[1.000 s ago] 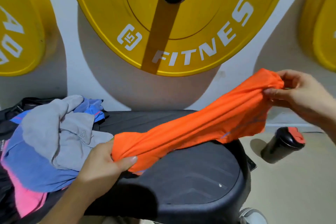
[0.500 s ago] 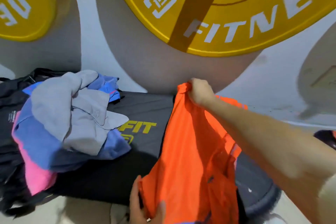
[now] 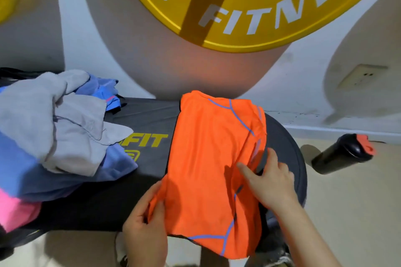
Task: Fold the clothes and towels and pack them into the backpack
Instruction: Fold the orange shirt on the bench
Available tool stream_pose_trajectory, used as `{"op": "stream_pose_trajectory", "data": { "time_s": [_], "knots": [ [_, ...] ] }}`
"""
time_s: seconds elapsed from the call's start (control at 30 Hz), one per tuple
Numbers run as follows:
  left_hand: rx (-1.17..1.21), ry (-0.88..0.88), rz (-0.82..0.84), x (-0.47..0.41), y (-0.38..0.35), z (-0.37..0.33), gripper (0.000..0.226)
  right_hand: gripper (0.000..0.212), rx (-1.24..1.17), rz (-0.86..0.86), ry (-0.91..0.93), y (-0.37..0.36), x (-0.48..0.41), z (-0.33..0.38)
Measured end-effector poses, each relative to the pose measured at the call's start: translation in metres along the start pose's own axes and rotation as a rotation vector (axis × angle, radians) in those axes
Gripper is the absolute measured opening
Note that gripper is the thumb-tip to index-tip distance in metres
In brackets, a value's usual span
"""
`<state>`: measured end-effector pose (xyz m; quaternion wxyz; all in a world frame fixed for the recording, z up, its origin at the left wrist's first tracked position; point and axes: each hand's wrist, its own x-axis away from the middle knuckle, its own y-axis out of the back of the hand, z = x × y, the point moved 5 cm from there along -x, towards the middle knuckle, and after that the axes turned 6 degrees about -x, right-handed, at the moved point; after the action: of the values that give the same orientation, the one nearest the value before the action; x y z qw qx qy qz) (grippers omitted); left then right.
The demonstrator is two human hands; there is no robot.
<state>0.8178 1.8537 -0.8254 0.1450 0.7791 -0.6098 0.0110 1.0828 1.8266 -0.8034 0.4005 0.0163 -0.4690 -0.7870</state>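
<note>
An orange shirt (image 3: 208, 158) with thin blue seams lies spread across the black padded bench (image 3: 143, 119), its lower edge hanging over the near side. My left hand (image 3: 144, 221) pinches the shirt's lower left edge between thumb and fingers. My right hand (image 3: 268, 180) rests flat on the shirt's right side with fingers straight. A heap of grey, blue and pink clothes and towels (image 3: 58, 136) sits on the bench's left end. Dark fabric at the far left edge may be the backpack (image 3: 8, 76); little of it shows.
A black shaker bottle (image 3: 342, 154) with an orange lid lies on the beige floor to the right of the bench. A large yellow weight-plate graphic (image 3: 249, 6) fills the wall behind. A wall socket (image 3: 360, 76) sits at the right.
The shirt, held up stretched between both hands a second ago, now lies flat on the bench. My right hand let go of its top and came down onto its right side.
</note>
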Motion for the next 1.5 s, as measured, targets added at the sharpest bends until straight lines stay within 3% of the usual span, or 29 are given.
{"op": "stream_pose_trajectory", "data": {
  "time_s": [0.1, 0.17, 0.27, 0.33, 0.43, 0.57, 0.63, 0.7, 0.87, 1.07, 1.3, 1.4, 1.5],
  "knots": [
    [-0.168, -0.201, -0.144, 0.018, 0.011, -0.014, 0.046, 0.102, -0.027, 0.028, -0.066, -0.015, 0.044, -0.029],
    [-0.194, -0.265, -0.253, 0.023, 0.024, -0.013, 0.037, 0.09, -0.018, 0.01, -0.032, -0.027, 0.059, -0.033],
    [-0.18, -0.036, -0.245, 0.013, 0.037, 0.017, 0.05, 0.054, -0.037, -0.024, 0.006, -0.035, 0.07, -0.036],
    [-0.191, 0.097, -0.173, 0.01, 0.04, 0.035, 0.061, 0.042, -0.144, -0.031, -0.021, -0.036, 0.076, -0.043],
    [-0.094, 0.145, -0.083, 0.015, 0.034, 0.037, 0.075, 0.038, -0.37, -0.078, -0.095, -0.039, 0.091, -0.055],
    [0.064, 0.162, -0.06, 0.013, 0.028, 0.03, 0.072, 0.054, -0.942, -0.111, -0.44, -0.068, 0.115, -0.069],
    [0.105, 0.187, -0.067, 0.008, 0.032, 0.035, 0.066, 0.059, -1.246, -0.058, -0.605, -0.088, 0.123, -0.071],
    [0.121, 0.231, -0.083, 0.004, 0.037, 0.04, 0.061, 0.049, -1.352, 0.025, -0.67, -0.096, 0.126, -0.071],
    [0.173, 0.26, -0.079, 0.003, 0.042, 0.041, 0.033, 0.006, -1.226, 0.178, -0.628, -0.084, 0.129, -0.079],
    [0.141, 0.405, 0.134, 0.007, 0.048, 0.045, 0.024, 0.005, -1.216, 0.212, -0.591, -0.064, 0.131, -0.091],
    [-0.249, 0.397, 0.261, 0.023, 0.068, 0.048, 0.024, 0.021, -1.096, -0.069, -0.381, -0.038, 0.129, -0.111],
    [-0.259, 0.426, 0.384, 0.031, 0.072, 0.035, 0.024, 0.035, -1.039, -0.034, -0.265, -0.025, 0.129, -0.113],
    [-0.124, 0.481, 0.47, 0.039, 0.078, 0.018, 0.025, 0.033, -1.047, 0.091, -0.173, -0.015, 0.133, -0.107]
  ]
}}
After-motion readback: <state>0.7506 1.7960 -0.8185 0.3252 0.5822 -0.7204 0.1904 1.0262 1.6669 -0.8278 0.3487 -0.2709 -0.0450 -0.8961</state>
